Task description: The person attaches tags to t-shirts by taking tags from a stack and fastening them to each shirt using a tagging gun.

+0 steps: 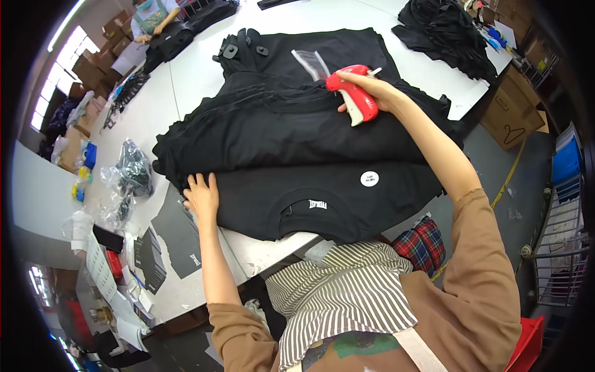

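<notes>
My right hand point(379, 93) is closed around a red and white tagging gun point(356, 93), held over the far part of a pile of black garments. Clear plastic fasteners point(312, 66) stick up from the gun. Fingers spread, my left hand point(201, 195) lies flat on the left edge of the nearest black shirt point(260, 195). That shirt has its neckline toward me, with a white printed logo below the collar and a round white sticker point(369, 178). Folded black fabric point(297, 136) is bunched across the shirt's far part.
Black cards point(176, 239) and papers point(102, 273) lie at the left, near a plastic bag point(133, 167). Another black garment heap point(443, 37) sits far right. Across the table, a person point(152, 22) handles dark fabric. A cardboard box point(509, 111) stands beyond the right edge.
</notes>
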`<state>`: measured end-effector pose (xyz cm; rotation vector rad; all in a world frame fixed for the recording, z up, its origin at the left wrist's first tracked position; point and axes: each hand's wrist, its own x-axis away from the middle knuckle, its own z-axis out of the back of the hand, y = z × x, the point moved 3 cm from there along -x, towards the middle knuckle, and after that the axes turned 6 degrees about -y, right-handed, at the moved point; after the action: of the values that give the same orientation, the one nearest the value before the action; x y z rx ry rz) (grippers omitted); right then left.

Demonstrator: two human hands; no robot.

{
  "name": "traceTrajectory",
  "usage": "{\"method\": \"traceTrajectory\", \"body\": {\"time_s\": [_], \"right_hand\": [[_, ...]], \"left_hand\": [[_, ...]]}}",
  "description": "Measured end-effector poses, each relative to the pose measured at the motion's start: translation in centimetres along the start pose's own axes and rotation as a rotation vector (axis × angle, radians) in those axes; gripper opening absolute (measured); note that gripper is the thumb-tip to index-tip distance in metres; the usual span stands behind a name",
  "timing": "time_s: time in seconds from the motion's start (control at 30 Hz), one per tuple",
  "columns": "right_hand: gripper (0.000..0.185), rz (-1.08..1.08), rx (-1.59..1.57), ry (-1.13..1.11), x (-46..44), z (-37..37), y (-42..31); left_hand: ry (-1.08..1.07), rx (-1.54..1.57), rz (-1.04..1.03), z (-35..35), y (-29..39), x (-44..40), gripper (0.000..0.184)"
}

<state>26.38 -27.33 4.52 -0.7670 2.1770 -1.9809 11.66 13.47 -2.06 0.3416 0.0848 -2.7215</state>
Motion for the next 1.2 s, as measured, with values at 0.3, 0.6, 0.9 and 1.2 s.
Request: {"method": "traceTrajectory", "body": {"time_s": [0.3,0.6,0.9,1.2], "right_hand": [[0.03,0.046,0.366,-0.803,17.9,-12.5,7.2],[0.032,-0.15,0.125,-0.963,15.9,-19.9,10.5],[0.034,0.034,0.262,-1.015,13.5,-25.5,11.4],[0.046,0.585,0.417,-0.956,12.7,-30.4,10.8]], "left_hand": [[0.204,0.465,0.012,1.0,-7.4,-0.2,0.024],[0.323,0.55,0.369,0.9,-17.9,10.1,0.015],[0.465,-0.062,0.715,-2.8,-36.0,17.0,0.035],[0.586,1.214,0.65,1.5,-29.4,17.1,0.022]]}}
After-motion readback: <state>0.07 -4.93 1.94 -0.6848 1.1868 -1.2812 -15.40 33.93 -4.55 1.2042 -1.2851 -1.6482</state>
